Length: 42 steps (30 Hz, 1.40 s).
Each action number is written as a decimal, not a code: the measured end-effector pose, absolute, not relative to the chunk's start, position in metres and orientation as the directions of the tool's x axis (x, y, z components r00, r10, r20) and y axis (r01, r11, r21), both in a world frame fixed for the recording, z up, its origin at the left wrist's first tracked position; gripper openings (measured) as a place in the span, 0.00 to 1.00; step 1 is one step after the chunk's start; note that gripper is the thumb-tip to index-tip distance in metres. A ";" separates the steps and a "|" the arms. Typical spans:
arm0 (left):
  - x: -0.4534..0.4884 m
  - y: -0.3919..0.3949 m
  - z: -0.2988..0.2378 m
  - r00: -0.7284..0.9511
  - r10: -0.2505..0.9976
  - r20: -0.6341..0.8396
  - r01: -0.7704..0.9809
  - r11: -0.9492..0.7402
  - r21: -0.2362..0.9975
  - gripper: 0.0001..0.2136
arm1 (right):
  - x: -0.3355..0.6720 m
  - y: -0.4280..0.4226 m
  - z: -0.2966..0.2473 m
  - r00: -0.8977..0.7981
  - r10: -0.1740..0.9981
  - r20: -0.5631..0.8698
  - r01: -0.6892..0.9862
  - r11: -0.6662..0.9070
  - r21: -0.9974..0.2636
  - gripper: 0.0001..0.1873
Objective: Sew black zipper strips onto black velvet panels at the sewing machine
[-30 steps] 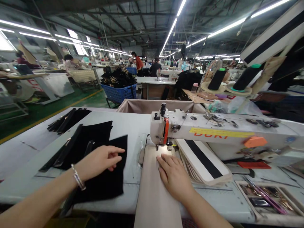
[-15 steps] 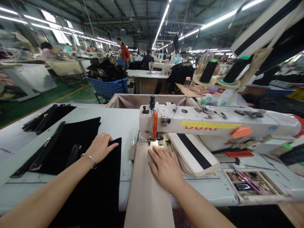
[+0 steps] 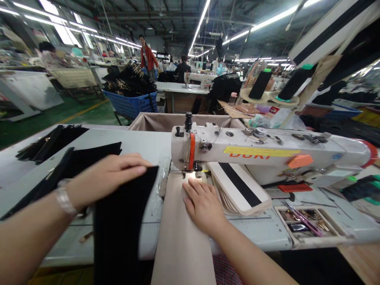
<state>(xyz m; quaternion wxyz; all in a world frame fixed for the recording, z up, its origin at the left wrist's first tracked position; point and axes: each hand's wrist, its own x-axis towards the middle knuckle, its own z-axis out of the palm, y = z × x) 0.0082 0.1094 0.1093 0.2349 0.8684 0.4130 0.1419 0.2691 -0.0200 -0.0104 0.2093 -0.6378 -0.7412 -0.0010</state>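
My left hand (image 3: 107,176) is closed on the top corner of a black fabric piece (image 3: 121,225), which is lifted off the table and hangs down over the front edge. My right hand (image 3: 204,206) lies flat with fingers spread on a beige fabric panel (image 3: 181,237), just in front of the needle of the white sewing machine (image 3: 267,156). A stack of cream panels with a black stripe (image 3: 240,190) rests to the right of that hand, under the machine arm.
More black pieces and zippers (image 3: 59,158) lie on the table at left. A tray of small tools (image 3: 303,221) sits at right. Behind are thread cones (image 3: 261,85), a beige bin (image 3: 154,120), a blue basket (image 3: 130,105) and other people at work.
My left hand has gripped the black piece and lifted it up and toward me, off the stack. My right hand has stayed on the beige panel.
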 end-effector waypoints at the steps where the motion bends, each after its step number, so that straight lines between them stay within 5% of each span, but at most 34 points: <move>1: 0.033 0.108 0.088 0.702 0.712 -0.005 0.574 -0.562 0.595 0.16 | 0.269 -0.020 -0.010 -0.099 0.946 0.308 0.945 0.187 -0.268 0.21; 7: 0.111 0.113 -0.002 0.643 0.760 0.091 0.579 -0.561 0.592 0.04 | 0.271 -0.019 -0.008 -0.105 0.951 0.290 0.943 0.188 -0.274 0.23; 22: 0.114 0.128 0.004 0.631 0.772 0.071 0.660 -0.583 0.475 0.05 | 0.271 -0.015 -0.008 -0.099 0.966 0.240 0.942 0.168 -0.289 0.29; 29: 0.087 0.089 -0.003 0.871 0.431 0.238 0.385 -0.897 0.217 0.13 | 0.274 -0.017 -0.007 -0.128 0.957 0.259 0.932 0.206 -0.299 0.22; 42: 0.084 0.095 -0.019 0.861 0.415 0.294 0.370 -0.908 0.198 0.15 | 0.272 -0.014 -0.009 -0.106 0.955 0.277 0.929 0.194 -0.315 0.23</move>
